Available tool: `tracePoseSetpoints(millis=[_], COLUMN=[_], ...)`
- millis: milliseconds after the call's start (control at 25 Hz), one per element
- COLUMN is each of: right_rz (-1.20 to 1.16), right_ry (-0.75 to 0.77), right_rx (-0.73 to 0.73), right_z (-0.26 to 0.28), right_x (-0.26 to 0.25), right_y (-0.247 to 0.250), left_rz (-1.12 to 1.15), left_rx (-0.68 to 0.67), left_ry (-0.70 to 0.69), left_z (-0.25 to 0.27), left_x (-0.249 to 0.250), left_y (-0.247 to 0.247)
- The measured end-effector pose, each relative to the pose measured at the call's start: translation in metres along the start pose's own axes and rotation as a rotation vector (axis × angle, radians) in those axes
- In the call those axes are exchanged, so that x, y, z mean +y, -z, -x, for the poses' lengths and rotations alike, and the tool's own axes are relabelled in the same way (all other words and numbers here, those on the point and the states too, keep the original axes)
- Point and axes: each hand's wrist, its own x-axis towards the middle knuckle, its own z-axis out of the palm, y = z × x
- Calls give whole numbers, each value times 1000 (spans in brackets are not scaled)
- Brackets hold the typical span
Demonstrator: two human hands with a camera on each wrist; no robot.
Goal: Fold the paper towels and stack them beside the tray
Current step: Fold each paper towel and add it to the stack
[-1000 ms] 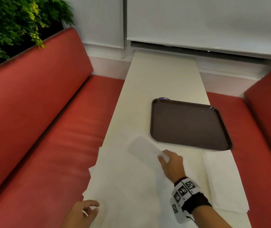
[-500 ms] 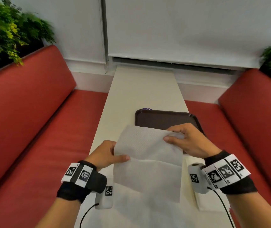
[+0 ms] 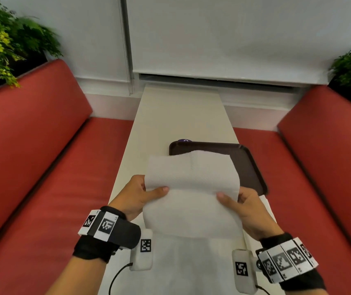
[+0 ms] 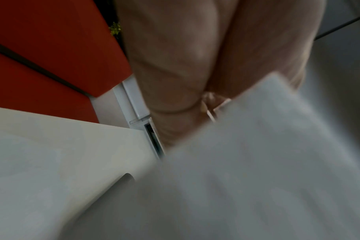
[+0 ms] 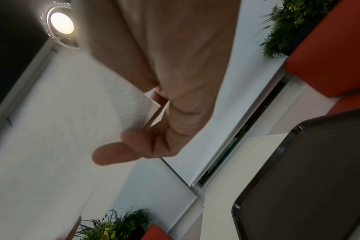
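Observation:
A white paper towel [image 3: 191,194] is held in the air above the table, its top half curling over toward me. My left hand [image 3: 140,193] pinches its left edge, thumb on the front. My right hand [image 3: 240,201] pinches the right edge the same way. In the left wrist view the paper towel [image 4: 247,170] is a blurred white sheet under the left hand [image 4: 195,81]. In the right wrist view the right hand [image 5: 150,126] grips the paper towel [image 5: 62,129]. The dark brown tray [image 3: 249,162] lies behind the towel. More flat white towels [image 3: 187,269] lie on the table below.
The narrow white table [image 3: 183,116] runs away to the wall, with red bench seats [image 3: 42,188] on both sides. A folded white towel stack [image 3: 266,203] peeks out beside the tray's near right corner. Green plants [image 3: 4,43] stand behind the benches.
Both hands lifted a towel off the pile; the left hand came up from the table edge. The hands have since moved down to the towel's middle, and its top half now bends over toward me.

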Motion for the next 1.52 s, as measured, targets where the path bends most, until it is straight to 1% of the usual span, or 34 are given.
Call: tracePoseSetpoints(millis=[80,200,360,480,560,600,640,680,720,760,800,840,920,1040,1160,1320,1440,1520], right_rz=[-41,-23,-30,-68,-143,-187,-224,-211,-130,-24,50,71,49,88,184,278,426,499], right_ry=[40,95,143,192,192,166,129,99,99,122,147,145,90,11,-107,-250,-340,-377], right_rx=[37,31,46,42,43,64,101,156,204,240,265,289,345,479,598,730,747,744], right_z=[-6,-12,-14,-11,-6,-2,2,6,9,11,14,17,25,44,70,98,106,105], right_x=[-7,-13,-21,-21,-22,-24,-25,-25,-22,-20,-17,-12,-2,19,48,83,108,126], right_y=[4,9,12,16,19,19,21,23,26,29,31,35,47,66,79,95,113,126], left_rz=[2,-42,-29,-12,64,151,238,297,303,253,156,56,-79,-232,-441,-684,-800,-908], left_rx=[-14,3,59,101,189,212,194,157,121,98,91,77,37,73,93,5,-86,-152], left_ry=[-16,-47,-68,-38,41,80,97,97,92,90,89,83,80,86,40,-35,-99,-90], left_z=[0,1,0,0,-4,-5,-6,-7,-8,-9,-10,-12,-18,-36,-70,-115,-144,-162], left_x=[6,17,25,26,25,25,24,24,23,21,18,15,5,-18,-50,-98,-123,-138], left_y=[-2,-8,-11,-16,-18,-19,-19,-20,-22,-24,-28,-33,-45,-65,-99,-156,-198,-217])
